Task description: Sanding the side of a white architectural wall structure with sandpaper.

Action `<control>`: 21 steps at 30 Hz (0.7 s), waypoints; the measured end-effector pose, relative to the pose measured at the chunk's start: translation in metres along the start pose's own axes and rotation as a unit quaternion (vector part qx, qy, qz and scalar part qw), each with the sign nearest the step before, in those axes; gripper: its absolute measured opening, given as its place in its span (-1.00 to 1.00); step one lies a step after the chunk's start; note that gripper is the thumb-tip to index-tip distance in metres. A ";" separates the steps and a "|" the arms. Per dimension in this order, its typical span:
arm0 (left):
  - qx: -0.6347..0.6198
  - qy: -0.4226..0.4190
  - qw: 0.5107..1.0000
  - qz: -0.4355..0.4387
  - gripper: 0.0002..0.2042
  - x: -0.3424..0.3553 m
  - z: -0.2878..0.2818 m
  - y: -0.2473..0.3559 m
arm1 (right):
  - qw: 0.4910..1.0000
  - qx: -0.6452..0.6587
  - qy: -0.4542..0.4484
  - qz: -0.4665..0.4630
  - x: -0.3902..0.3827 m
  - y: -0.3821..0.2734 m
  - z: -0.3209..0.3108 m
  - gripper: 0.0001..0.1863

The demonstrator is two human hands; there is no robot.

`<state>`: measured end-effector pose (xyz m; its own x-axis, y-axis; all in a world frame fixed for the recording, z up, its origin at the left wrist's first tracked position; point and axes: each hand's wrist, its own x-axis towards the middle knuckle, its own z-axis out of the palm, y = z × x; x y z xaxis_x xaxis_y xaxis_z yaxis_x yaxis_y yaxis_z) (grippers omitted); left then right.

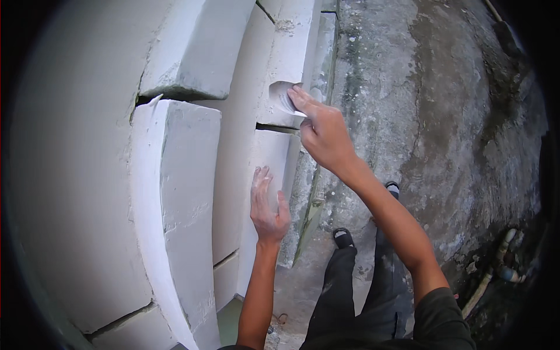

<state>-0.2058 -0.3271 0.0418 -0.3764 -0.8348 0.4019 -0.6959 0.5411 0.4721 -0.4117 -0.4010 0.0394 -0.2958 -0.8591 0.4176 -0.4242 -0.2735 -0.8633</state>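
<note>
My right hand [324, 129] pinches a curved, pale grey sheet that looks like sandpaper [282, 98], with faint print on its back. It presses the sheet against the upper white block [290, 52], near that block's lower end and outer edge. Lower down, my left hand [269, 204] lies on the face of the lower white block [269, 153], its fingers stretched out and holding nothing. White dust coats the fingers of both hands. A dark gap [275, 126] separates the two blocks, just below the sandpaper.
Larger white blocks [189, 163] jut out to the left, with a broad pale wall [81, 175] beside them. Stained concrete ground [396, 105] stretches to the right. My feet [343, 237] stand close to the blocks' base. A pipe [493, 271] lies at the lower right.
</note>
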 end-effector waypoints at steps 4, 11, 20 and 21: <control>0.031 -0.011 0.996 -0.080 -0.59 0.051 0.025 -0.022 | 0.936 -0.225 -0.206 -0.176 0.020 0.011 0.027 -0.55; 0.012 -0.013 0.996 -0.091 -0.53 0.056 0.038 -0.017 | 0.836 -0.335 -0.344 -0.265 0.149 0.086 -0.003 -0.56; 0.049 -0.053 0.992 -0.102 -0.48 0.054 0.031 -0.022 | 0.848 -0.256 -0.330 -0.326 0.122 0.095 0.014 -0.57; 0.039 -0.055 0.992 -0.108 -0.47 0.058 0.033 -0.019 | 0.844 -0.307 -0.269 -0.347 0.149 0.108 0.009 -0.58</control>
<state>-0.2342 -0.3890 0.0297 -0.2749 -0.9385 0.2088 -0.8110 0.3430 0.4739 -0.4942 -0.5628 0.0055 0.5688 -0.7010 0.4301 -0.7477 -0.6586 -0.0845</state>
